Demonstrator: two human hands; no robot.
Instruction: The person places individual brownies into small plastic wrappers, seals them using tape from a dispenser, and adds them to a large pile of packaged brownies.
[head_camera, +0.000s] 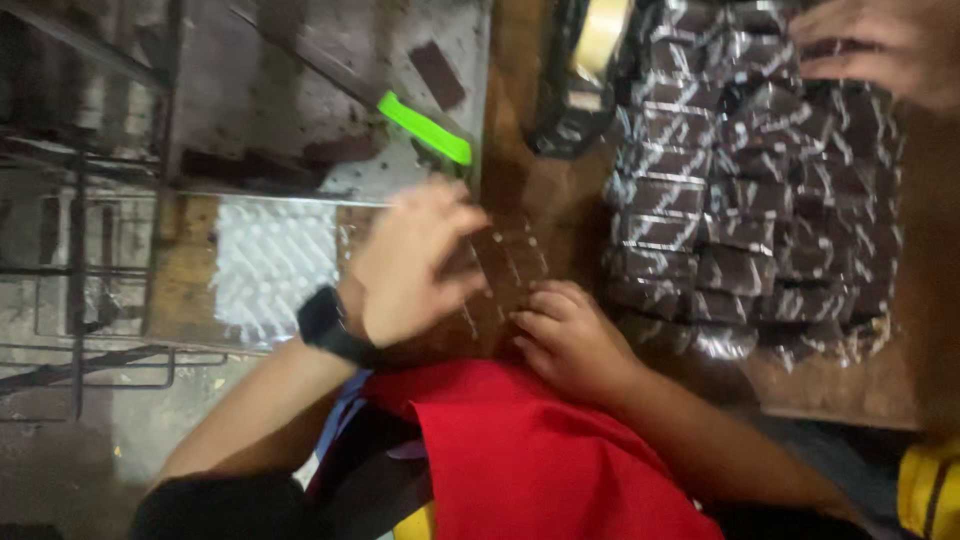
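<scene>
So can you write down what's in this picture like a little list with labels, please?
Left hand: left hand with a black wristband rests on a clear plastic strip of dark brown pieces.
Right hand: right hand touches the same strip's near edge.
Pile: heap of dark brown shiny wrapped packets on the brown wooden table.
Other person: another hand reaches onto the heap.
Also there: bright green flat bar; roll of pale tape.
Lap: red cloth.

Dark, silver-edged small packets lie stacked right of centre.
</scene>
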